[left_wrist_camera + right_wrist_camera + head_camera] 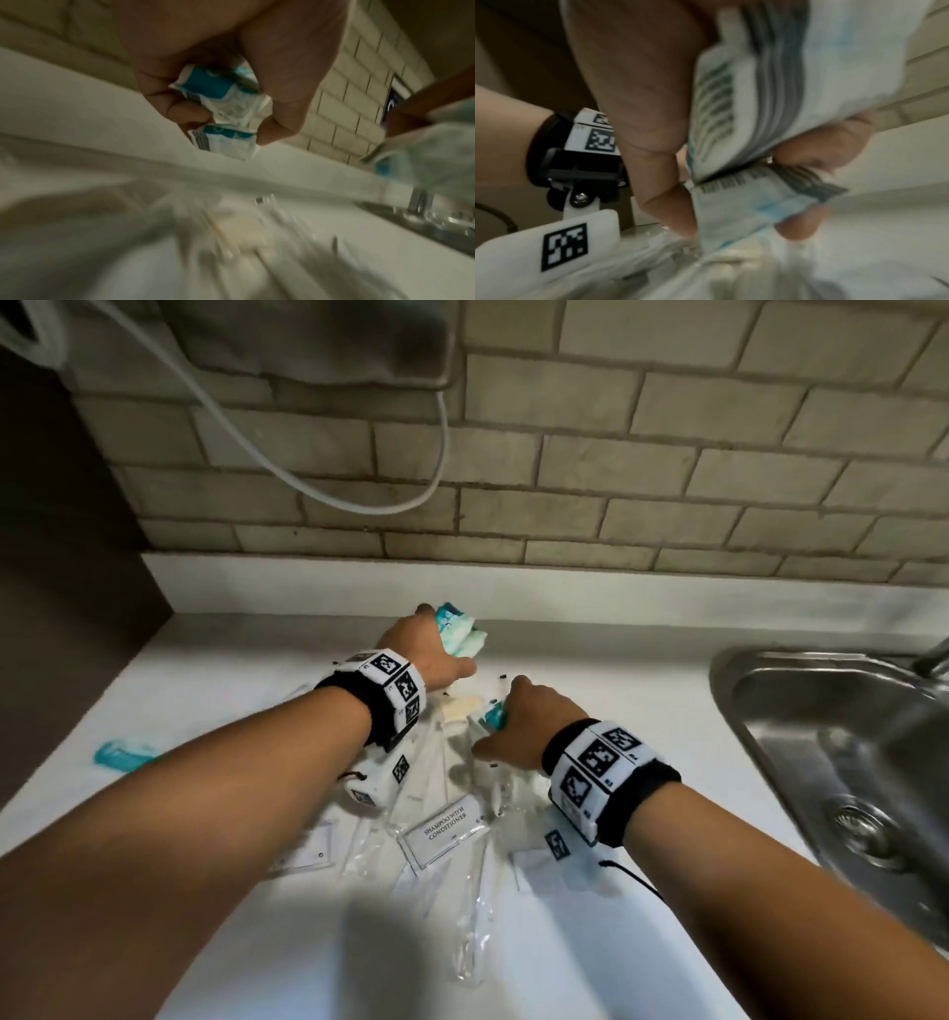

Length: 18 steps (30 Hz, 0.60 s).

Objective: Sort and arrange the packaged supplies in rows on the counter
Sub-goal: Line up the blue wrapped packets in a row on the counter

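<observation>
My left hand point(436, 644) grips two or three crumpled teal-and-white packets point(464, 634) above the back of the white counter point(215, 690); the left wrist view shows the packets point(226, 113) pinched between thumb and fingers. My right hand point(513, 726) holds more teal-and-white packets point(494, 713) just over the pile, seen close and blurred as barcoded packets point(752, 113) in the right wrist view. A loose pile of clear-wrapped supplies lies under both wrists, including a sachet labelled shampoo with conditioner point(444, 832). One teal packet point(120, 755) lies alone at the left.
A steel sink point(842, 762) is set into the counter at the right, its tap partly in view. The tiled wall point(616, 480) rises behind the counter, with a white cable point(287, 469) hanging on it. A dark cabinet side point(61, 557) bounds the left.
</observation>
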{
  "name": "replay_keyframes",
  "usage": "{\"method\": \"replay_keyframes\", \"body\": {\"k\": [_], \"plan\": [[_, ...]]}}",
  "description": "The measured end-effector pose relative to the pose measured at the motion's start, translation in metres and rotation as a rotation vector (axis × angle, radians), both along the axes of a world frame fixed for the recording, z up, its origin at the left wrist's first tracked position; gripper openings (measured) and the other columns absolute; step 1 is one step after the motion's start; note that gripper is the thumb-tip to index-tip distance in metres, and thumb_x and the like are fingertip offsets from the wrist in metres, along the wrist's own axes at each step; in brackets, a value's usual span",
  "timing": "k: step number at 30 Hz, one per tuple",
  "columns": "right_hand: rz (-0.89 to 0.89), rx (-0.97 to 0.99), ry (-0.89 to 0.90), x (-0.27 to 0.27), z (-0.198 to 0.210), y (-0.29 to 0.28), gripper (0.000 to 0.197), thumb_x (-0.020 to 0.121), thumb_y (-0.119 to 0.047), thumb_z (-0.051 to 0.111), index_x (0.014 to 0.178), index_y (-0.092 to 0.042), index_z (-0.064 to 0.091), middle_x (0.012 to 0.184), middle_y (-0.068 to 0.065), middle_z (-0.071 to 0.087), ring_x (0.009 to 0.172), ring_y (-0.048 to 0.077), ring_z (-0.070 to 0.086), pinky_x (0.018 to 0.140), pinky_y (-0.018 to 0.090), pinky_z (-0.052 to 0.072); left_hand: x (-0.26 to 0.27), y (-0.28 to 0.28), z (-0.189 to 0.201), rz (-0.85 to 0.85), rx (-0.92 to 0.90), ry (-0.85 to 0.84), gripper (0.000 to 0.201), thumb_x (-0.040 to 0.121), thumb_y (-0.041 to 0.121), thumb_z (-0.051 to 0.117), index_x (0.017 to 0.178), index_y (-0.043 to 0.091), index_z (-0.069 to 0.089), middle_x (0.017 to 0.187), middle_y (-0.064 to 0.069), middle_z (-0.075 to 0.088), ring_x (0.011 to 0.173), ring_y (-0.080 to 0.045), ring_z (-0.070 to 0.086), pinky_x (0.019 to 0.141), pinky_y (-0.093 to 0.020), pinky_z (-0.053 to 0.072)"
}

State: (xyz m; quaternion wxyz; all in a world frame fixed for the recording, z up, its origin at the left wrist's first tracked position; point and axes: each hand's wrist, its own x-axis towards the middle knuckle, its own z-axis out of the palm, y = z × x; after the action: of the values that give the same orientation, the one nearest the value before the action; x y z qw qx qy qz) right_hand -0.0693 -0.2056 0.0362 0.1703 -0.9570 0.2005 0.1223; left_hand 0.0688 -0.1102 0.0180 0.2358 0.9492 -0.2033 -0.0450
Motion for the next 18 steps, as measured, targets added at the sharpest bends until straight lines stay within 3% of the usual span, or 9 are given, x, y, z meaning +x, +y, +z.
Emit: {"method": "replay_keyframes", "body": {"k": [5,8,13,18], "plan": [[0.189,0.074,-0.090,0.037,0.012,0.059,0.067,0.072,-0.056,0.072,0.115,-0.013,0.043,0.097,0.001,0.054,0.085,0.023,0.053,0.067,0.031,0.043,-0.001,0.118,0.056,0.131,-0.011,-0.182,0.055,0.066,0.045,0.076,0.103,0.015,0.048,0.093,-0.004,0.057,0.081,-0.026,0.054,0.067,-0.029,0.039],[0.305,0.107,-0.121,0.065,0.013,0.111,0.065,0.070,-0.050,0.076,0.114,-0.011,0.049,0.099,0.004,0.058,0.085,0.024,0.054,0.069,0.031,0.044,-0.004,0.193,0.070,0.276,0.065,-0.184,0.061,0.066,0.048,0.076,0.108,0.013,0.049,0.095,-0.004,0.055,0.087,-0.028,0.056,0.070,-0.030,0.043],[0.450,0.058,-0.120,0.108,0.006,0.198,0.066,0.068,-0.054,0.075,0.114,-0.010,0.055,0.109,0.010,0.064,0.087,0.027,0.055,0.073,0.033,0.049,-0.018,0.290,0.041,0.475,0.171,-0.084,0.065,0.063,0.057,0.073,0.108,0.013,0.057,0.105,-0.009,0.066,0.095,-0.031,0.062,0.078,-0.034,0.051],[0.486,0.019,-0.109,0.135,-0.009,0.256,0.060,0.071,-0.047,0.076,0.115,-0.010,0.058,0.113,0.010,0.065,0.089,0.027,0.057,0.071,0.029,0.044,-0.019,0.331,-0.008,0.431,0.235,0.057,0.056,0.072,0.054,0.070,0.105,0.009,0.067,0.107,-0.012,0.068,0.098,-0.031,0.064,0.075,-0.030,0.048]]}}
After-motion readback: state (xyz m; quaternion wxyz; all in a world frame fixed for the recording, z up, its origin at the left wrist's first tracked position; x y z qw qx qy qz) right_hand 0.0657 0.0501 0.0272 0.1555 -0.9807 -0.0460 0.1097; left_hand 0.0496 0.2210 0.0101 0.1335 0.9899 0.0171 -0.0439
